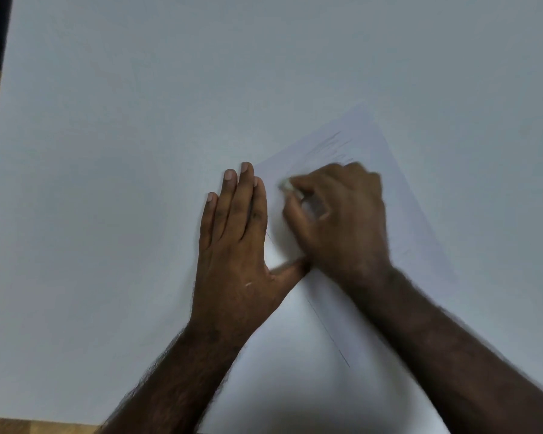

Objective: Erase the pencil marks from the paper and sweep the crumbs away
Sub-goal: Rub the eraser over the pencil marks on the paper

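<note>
The erasing step looks to be in hand: the right hand (pixel 336 214), blurred, pinches a small pale eraser (pixel 287 185) against the paper (pixel 398 220), which lies angled on the white tabletop (pixel 107 120). Faint pencil marks (pixel 333 145) show just beyond it, so more rubbing seems needed before any sweeping. The left hand (pixel 235 233) rests flat, fingers straight and together, holding nothing, at the paper's left edge
</note>
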Demonstrator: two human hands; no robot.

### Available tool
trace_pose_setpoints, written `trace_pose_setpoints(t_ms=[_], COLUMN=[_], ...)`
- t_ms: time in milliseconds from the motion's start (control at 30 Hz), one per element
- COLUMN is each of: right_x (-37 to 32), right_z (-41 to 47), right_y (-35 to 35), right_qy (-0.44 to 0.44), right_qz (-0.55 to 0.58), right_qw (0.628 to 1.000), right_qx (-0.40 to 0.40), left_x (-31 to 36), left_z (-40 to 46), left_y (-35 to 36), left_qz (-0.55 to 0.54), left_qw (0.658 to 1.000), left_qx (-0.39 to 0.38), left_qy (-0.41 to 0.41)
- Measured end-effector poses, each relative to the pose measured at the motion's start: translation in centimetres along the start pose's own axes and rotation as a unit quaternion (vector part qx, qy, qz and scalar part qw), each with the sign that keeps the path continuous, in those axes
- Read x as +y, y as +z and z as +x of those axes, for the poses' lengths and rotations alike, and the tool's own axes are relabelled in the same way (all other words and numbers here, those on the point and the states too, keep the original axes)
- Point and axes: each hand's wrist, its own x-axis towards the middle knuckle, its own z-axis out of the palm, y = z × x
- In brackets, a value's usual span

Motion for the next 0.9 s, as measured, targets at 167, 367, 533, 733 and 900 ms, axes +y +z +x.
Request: trace_pose_setpoints(t_ms=[167,367,533,733,900], right_x=[0.9,0.1,1.6,0.0,1.9], right_z=[1.6,0.5,2.6,0.5,2.7], right_y=[-0.3,0.1,-0.7,0.5,-0.3], right_qy=[0.061,-0.002,0.066,-0.009,0.073], right_qz=[-0.013,-0.017,-0.026,-0.015,-0.016], right_qw=[0.997,1.0,0.995,1.0,0.995], right_qx=[0.048,0.011,0.065,0.024,0.07], left_x=[0.1,0.0,0.2,-0.1,0.2], left_z=[0.1,0.1,0.1,0.0,0.2], left_y=[-0.1,-0.1,-0.2,-0.2,-0.4], left_qz=[0.001,0.005,0.001,0.008,0.009], left_qw=[1.0,1.0,1.0,1.0,1.0], left_qx=[-0.009,-0.007,-0.014,-0.015,-0.025], left_qy=[-0.001,-0.001,0.0,0.0,0.001])
